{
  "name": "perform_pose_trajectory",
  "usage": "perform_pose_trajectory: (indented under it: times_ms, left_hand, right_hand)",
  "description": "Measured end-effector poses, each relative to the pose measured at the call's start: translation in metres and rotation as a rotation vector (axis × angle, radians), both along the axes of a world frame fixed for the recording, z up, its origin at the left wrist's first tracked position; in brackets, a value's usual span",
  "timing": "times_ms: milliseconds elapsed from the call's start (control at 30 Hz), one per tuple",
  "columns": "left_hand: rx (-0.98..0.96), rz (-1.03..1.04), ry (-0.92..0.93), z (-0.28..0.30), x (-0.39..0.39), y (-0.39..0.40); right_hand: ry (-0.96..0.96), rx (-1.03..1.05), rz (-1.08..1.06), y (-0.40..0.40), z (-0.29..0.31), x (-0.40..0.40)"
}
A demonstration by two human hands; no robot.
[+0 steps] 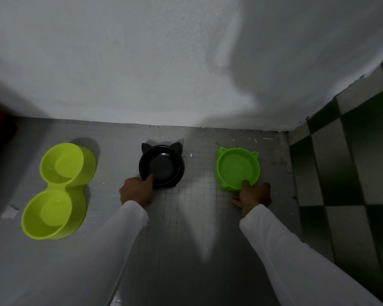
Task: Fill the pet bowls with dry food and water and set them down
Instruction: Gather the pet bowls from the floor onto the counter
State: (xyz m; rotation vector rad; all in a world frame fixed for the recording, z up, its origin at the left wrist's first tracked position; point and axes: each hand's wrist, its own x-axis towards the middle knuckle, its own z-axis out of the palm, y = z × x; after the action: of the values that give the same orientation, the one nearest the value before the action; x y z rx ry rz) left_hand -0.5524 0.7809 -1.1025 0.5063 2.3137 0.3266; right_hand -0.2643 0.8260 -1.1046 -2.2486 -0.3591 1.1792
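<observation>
Biggest risk here imo is the lift: both bowls are only being caught at their near rims, so if they get picked up one-handed like this they could tip away or slip, and once there's water in them that's a spill on the grey floor [186, 228]. The light is also pretty dim, so judging fill levels later could be tricky. As for the grip, the left hand [136, 192] has its thumb hooked over the near rim of the black plastic cat-eared bowl [161, 165], with the other fingers tucked out of sight below, so it looks like a pinch on the edge. The right hand [253, 196] has its thumb on the near rim of the small green plastic cat-eared bowl [238, 168], fingers spread low beside it. All the bowls look empty and sit on the floor near the white wall [164, 62], including the lime-green plastic double bowl [58, 191] well off to the left, untouched.
</observation>
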Motion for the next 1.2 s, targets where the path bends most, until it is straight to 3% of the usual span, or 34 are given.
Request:
perform_pose_trajectory:
  times_ms: [233,467,700,867,1000,1200]
  left_hand:
    - [0.066,0.0,0.024,-0.003,0.003,0.002]
    - [0.186,0.187,0.006,0.004,0.01,-0.002]
    - [0.408,0.587,-0.352,0.018,0.019,-0.01]
    - [0.545,0.581,-0.496,0.03,0.025,-0.016]
    - [0.566,0.611,-0.585,0.041,0.026,-0.019]
    - [0.605,0.614,-0.697,0.067,0.031,-0.028]
  right_hand:
    - [-0.037,-0.009,0.009,0.006,-0.015,0.006]
    - [0.01,0.009,-0.028,0.005,-0.008,0.002]
    - [0.112,0.115,-0.106,-0.008,0.028,-0.011]
    - [0.061,0.146,-0.066,-0.021,0.04,-0.022]
    - [0.204,0.224,-0.174,-0.025,0.049,-0.022]
    - [0.286,0.305,-0.124,-0.033,0.07,-0.037]
